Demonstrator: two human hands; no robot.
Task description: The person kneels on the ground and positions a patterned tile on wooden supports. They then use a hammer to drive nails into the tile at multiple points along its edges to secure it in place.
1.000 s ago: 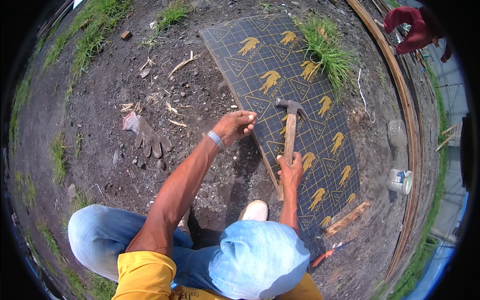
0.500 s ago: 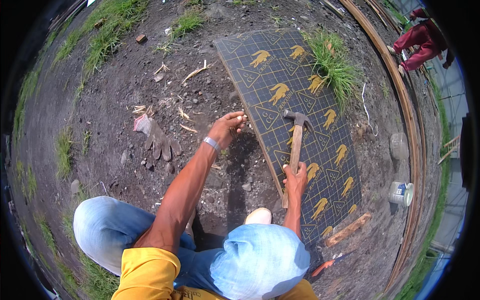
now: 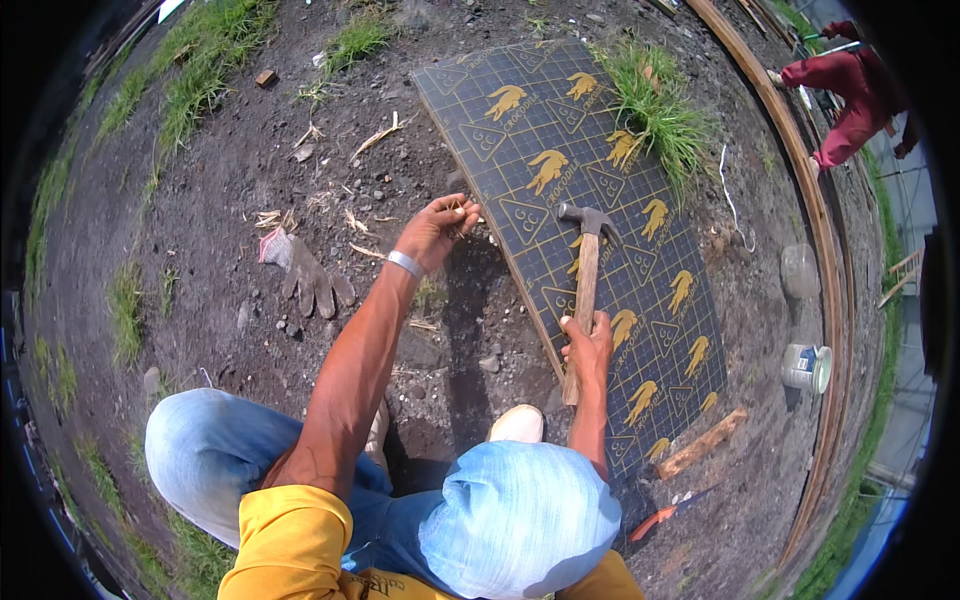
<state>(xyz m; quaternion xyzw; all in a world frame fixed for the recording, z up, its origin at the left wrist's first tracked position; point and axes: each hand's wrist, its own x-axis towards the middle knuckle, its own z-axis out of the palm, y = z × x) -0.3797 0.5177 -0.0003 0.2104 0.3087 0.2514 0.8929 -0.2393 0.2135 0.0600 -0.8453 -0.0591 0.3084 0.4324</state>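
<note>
My right hand (image 3: 590, 345) is wrapped round the wooden handle of a claw hammer (image 3: 586, 265), low on the grip. The hammer lies over a dark plywood sheet (image 3: 600, 185) printed with a yellow grid and animal figures, its head pointing away from me. Beside the sheet's left edge, my left hand (image 3: 437, 232) has its fingers curled in a pinch. Something small and thin may be between the fingertips, but it is too small to name. A grey work glove (image 3: 312, 278) rests on the soil to the left of that hand.
Right of the sheet are a wood offcut (image 3: 703, 443), an orange-handled tool (image 3: 652, 522), a clear plastic tub (image 3: 798, 271) and a white bucket (image 3: 806, 368). Long timber (image 3: 815, 215) runs along the right side. Another person (image 3: 845, 85) in dark red stands beyond it. Grass (image 3: 655, 110) overlaps the sheet's far edge.
My left hand has turned slightly and its fingers have curled more, still beside the sheet's edge. The hammer stays in my right hand. The other person's legs and arms have shifted.
</note>
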